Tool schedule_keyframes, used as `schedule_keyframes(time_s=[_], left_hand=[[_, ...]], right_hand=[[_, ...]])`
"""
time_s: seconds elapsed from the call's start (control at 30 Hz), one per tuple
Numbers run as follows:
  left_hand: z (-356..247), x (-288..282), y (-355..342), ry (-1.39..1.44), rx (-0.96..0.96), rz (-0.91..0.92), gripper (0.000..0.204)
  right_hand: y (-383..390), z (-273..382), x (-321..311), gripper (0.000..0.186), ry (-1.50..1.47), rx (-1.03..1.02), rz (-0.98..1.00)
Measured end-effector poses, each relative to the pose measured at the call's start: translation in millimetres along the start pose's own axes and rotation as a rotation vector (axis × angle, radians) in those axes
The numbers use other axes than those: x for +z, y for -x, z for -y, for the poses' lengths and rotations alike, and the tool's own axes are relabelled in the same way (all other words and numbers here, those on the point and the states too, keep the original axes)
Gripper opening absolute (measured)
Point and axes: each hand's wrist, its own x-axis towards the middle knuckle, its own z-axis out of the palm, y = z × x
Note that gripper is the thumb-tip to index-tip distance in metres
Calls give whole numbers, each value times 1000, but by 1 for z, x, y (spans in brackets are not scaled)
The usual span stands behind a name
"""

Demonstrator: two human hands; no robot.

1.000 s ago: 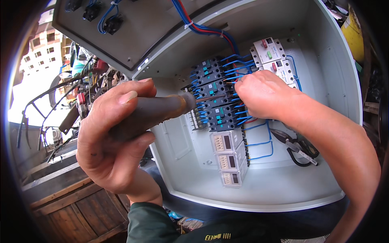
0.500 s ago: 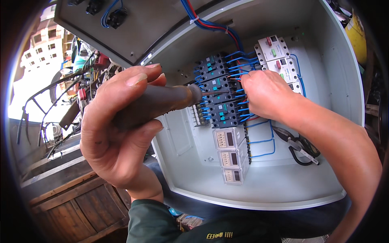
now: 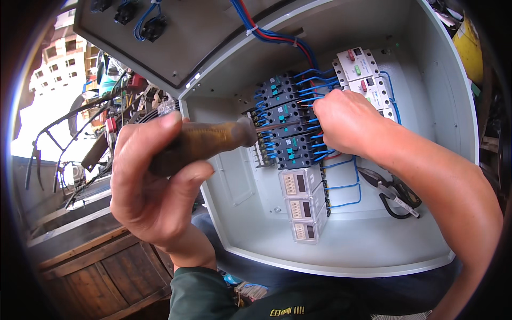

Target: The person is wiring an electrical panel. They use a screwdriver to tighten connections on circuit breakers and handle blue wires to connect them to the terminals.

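My left hand (image 3: 154,186) is wrapped round the worn brown-yellow handle of a screwdriver (image 3: 213,140). Its thin shaft points right, across the middle contactor (image 3: 285,113) in a stack of black contactors. Where the tip meets the contactor is hard to see. My right hand (image 3: 346,120) is closed beside the contactors' right side, pinching among the blue wires (image 3: 309,100); a wire with a bare copper end sticks out by the fingers. The fingertips themselves are hidden. White motor breakers (image 3: 358,65) with red and green buttons sit just beyond that hand.
A grey metal enclosure (image 3: 341,261) surrounds the parts, its door (image 3: 197,32) swung out at upper left. Clear-covered timers (image 3: 301,208) line up below the contactors. Pliers (image 3: 392,192) lie inside at right. A red-blue wire bundle (image 3: 266,34) crosses the top edge. Metal scrap and wooden boards (image 3: 101,272) stand left.
My left hand's fingers have shifted and curled round the screwdriver handle, which shows more of its length now. My right hand has moved very slightly up and left, still at the wires.
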Motion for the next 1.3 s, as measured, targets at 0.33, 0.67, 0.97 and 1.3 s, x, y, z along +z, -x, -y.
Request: schedule_keyframes(time_s=[0.33,0.67,0.97,1.3], left_hand=[[1,13,9,186,-128,-310,69],[1,19,11,206,-147,-295,62],[17,18,8,637,-111,-88,51],[28,2,-11,664,-45,111,55]], right_hand=[[-15,-7,31,13,-40,35,-52],[-1,-3,18,13,-79,-15,-93],[-15,-11,34,13,-20,-35,-63],[-14,-11,28,12,-51,-10,-31]])
